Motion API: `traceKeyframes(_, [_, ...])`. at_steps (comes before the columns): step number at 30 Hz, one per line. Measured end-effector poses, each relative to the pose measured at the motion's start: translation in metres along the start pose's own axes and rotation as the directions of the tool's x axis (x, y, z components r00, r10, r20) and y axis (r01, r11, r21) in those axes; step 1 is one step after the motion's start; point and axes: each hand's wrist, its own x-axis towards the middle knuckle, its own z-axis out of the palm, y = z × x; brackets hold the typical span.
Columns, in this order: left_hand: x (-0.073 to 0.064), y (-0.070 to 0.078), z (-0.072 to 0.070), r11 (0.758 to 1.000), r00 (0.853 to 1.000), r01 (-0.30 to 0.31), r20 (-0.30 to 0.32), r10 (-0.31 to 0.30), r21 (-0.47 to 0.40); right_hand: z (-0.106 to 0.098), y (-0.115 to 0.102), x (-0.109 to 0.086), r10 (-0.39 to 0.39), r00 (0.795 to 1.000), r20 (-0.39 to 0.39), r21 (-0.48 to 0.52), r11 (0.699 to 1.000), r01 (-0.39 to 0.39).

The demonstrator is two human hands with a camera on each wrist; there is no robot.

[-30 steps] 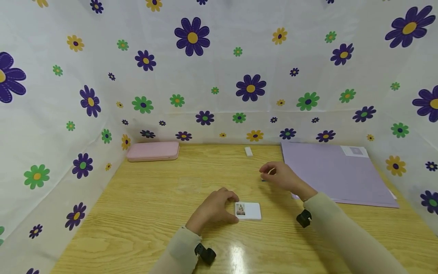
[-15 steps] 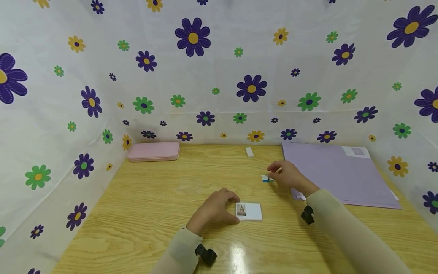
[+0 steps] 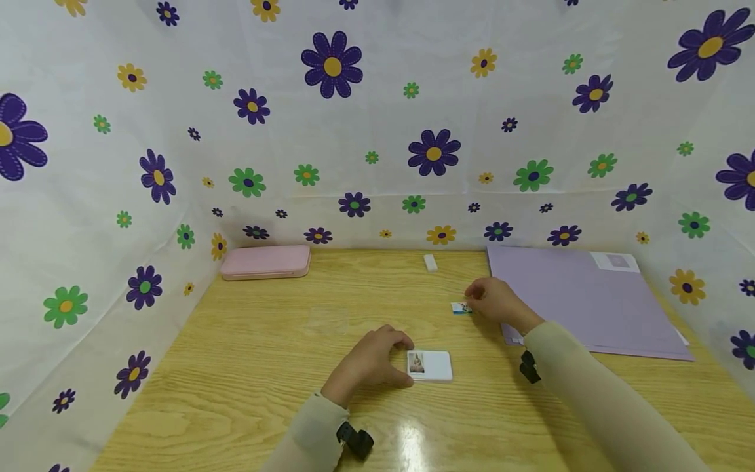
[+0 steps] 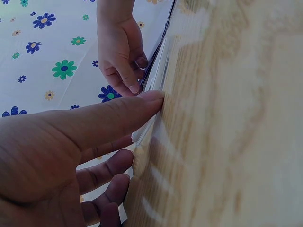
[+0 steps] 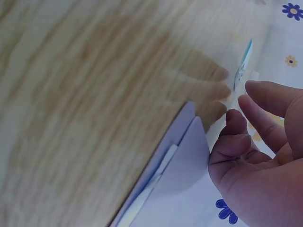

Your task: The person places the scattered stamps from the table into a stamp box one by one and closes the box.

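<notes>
A white rounded card-shaped piece with a small picture at its left end lies flat at the middle of the table. My left hand holds its left end between thumb and index finger, the thumb at the near corner. In the left wrist view, clear layers show along its edge by the thumb. Farther right lies a small white piece with a blue edge. My right hand hovers just right of it, fingers loosely bent. In the right wrist view, the fingertips sit close beside this small piece.
A purple folder lies at the right, its left edge close to my right hand. A pink case stands at the back left. A white eraser-like block sits at the back. A faint clear sheet lies left of the middle.
My right hand has moved right, off the small white and blue piece, which now shows on the table. My left hand and the white card-shaped piece have stayed in place.
</notes>
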Motion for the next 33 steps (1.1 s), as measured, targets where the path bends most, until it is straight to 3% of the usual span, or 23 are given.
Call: traceKeyframes(33, [-0.0017, 0.0019, -0.0009, 1.000, 1.000, -0.019, -0.003, 0.019, -0.001, -0.0036, -0.0008, -0.0008, -0.034, 0.999, 0.027, -0.014, 0.999, 0.035])
